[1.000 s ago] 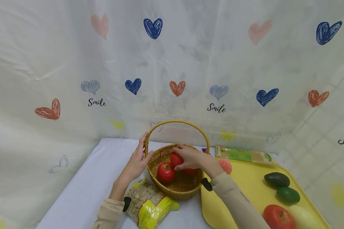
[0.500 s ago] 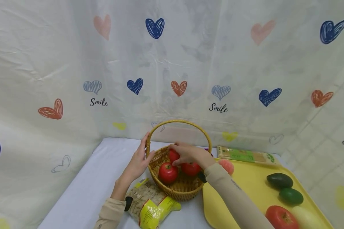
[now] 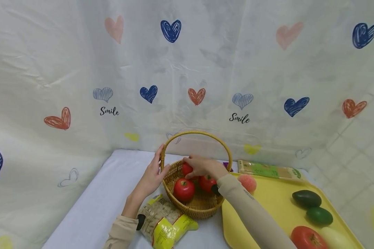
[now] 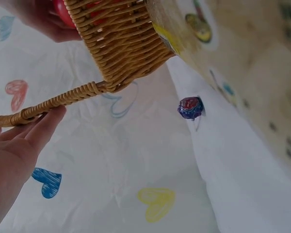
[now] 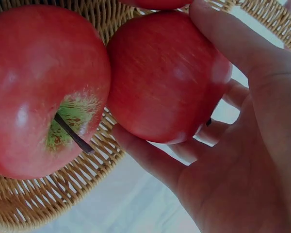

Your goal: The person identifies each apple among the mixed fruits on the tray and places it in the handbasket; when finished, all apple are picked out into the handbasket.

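Note:
A wicker basket with an arched handle stands on the white table. My right hand reaches into it and grips a red apple; in the right wrist view its fingers curl round that apple. Two more red apples lie in the basket, one showing stalk-up. My left hand holds the handle's left base between thumb and straight fingers.
A yellow tray to the right carries a peach, two avocados, a tomato and a pale fruit. A green noodle packet lies behind it. A yellow bag sits by the basket, and a small purple wrapped sweet behind it.
My right hand with its apple has shifted slightly back and left within the basket, uncovering the apple beneath it. The left hand stays on the handle.

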{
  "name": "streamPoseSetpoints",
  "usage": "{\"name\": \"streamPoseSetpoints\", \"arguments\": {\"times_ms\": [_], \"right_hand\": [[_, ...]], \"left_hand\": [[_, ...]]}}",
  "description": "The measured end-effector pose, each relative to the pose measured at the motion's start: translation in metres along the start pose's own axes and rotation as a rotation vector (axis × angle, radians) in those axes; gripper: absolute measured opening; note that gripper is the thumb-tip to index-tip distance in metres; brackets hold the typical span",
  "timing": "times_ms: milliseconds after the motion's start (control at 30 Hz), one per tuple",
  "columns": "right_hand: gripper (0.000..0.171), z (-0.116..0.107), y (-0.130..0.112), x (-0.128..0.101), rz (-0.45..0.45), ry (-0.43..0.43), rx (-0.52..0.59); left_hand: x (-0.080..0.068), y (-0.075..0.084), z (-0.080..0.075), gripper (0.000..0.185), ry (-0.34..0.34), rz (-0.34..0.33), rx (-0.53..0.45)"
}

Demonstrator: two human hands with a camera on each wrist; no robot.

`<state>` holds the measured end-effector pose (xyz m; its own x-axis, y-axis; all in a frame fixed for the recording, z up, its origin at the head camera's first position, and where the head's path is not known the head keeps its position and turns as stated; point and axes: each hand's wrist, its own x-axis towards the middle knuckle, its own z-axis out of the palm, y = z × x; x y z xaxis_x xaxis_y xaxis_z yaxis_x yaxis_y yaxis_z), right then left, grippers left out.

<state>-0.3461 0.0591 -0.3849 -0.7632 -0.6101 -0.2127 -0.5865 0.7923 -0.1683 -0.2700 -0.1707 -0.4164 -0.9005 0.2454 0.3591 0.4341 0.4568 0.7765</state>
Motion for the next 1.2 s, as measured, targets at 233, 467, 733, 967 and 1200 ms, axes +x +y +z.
{"name": "streamPoseSetpoints", "arguments": {"times_ms": [233, 467, 733, 967, 1200], "right_hand": [[0.062, -0.002, -0.003, 0.007, 0.020, -0.025, -0.036], [0.059, -0.008, -0.015, 0.012, 0.102, -0.076, -0.062], [0.074, 0.002, -0.015, 0.017, 0.209, -0.168, -0.004], [0.081, 0.006, -0.017, 0.018, 0.241, -0.194, 0.027], [0.081, 0.007, -0.020, 0.017, 0.243, -0.190, 0.031]], "left_hand": [[0.001, -0.001, -0.002, 0.076, 0.002, 0.012, 0.022], [-0.002, -0.003, -0.002, 0.075, 0.015, 0.011, 0.026], [-0.003, -0.001, 0.001, 0.075, 0.009, -0.002, 0.016], [-0.001, 0.000, 0.001, 0.075, 0.008, 0.023, 0.023], [0.000, -0.002, -0.001, 0.075, 0.009, 0.021, 0.019]]}}
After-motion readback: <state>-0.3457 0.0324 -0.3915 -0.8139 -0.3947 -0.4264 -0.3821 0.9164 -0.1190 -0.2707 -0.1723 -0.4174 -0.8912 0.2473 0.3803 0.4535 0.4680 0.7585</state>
